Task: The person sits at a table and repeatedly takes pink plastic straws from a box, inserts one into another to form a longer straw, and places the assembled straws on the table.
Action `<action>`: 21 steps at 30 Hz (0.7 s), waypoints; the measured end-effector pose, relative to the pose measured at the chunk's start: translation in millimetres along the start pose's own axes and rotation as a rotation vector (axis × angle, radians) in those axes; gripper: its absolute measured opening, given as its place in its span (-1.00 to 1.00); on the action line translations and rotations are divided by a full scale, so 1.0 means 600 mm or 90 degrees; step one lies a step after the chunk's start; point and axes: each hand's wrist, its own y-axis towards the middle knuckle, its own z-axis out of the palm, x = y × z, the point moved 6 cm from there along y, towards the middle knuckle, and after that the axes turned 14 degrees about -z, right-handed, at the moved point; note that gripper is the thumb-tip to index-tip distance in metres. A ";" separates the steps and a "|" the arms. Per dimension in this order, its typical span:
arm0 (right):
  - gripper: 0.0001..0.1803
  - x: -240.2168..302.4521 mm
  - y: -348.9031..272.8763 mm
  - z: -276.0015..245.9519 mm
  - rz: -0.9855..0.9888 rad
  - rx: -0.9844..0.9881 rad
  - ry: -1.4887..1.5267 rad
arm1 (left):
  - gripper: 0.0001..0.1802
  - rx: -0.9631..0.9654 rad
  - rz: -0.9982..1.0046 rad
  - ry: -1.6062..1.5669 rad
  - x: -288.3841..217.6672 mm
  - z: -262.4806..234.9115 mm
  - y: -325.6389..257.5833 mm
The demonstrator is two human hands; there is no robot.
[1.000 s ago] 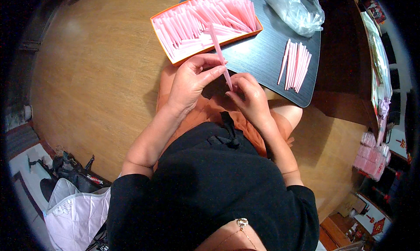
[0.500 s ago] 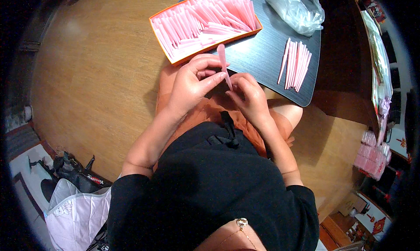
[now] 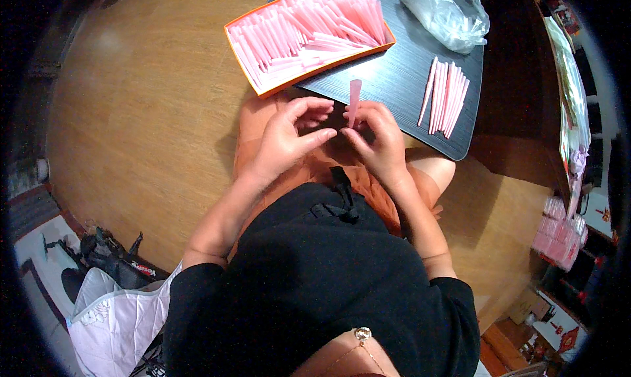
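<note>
A pink, translucent tapered piece (image 3: pixel 355 99), perhaps a rolled cone, stands with its wider end up above my lap. Its narrow lower part is pinched between the thumb and fingers of my right hand (image 3: pixel 384 140). Just left of it, my left hand (image 3: pixel 282 137) has its thumb and curved fingers apart, with nothing between them. Many similar pink pieces (image 3: pixel 282 42) fill an orange-rimmed box (image 3: pixel 296 83) beyond my left hand. Slim, pale pink sticks (image 3: pixel 447 101) lie side by side on the dark table (image 3: pixel 401 91), off to the right of my right hand.
A crumpled clear plastic bag (image 3: pixel 447 19) lies at the table's far right. The box overhangs the table's left edge. Dark wooden furniture (image 3: pixel 513 81) stands to the right, with pink packs (image 3: pixel 559 235) beyond it. A pale quilted cloth (image 3: pixel 118 318) is at lower left.
My left hand has let go of the pink piece and drawn slightly away. The piece has shifted right and stands more upright, held by my right hand alone.
</note>
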 end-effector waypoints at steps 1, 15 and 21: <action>-0.72 0.002 0.003 0.001 -0.024 -0.007 0.003 | -0.55 0.013 -0.011 0.009 0.006 0.005 -0.001; -0.60 0.008 0.032 0.036 -0.066 0.048 0.027 | -0.65 0.014 -0.033 -0.254 0.066 0.018 0.001; -0.68 -0.058 0.113 -0.022 -0.067 0.025 -0.069 | -0.77 -0.050 -0.052 -0.267 0.066 -0.012 0.012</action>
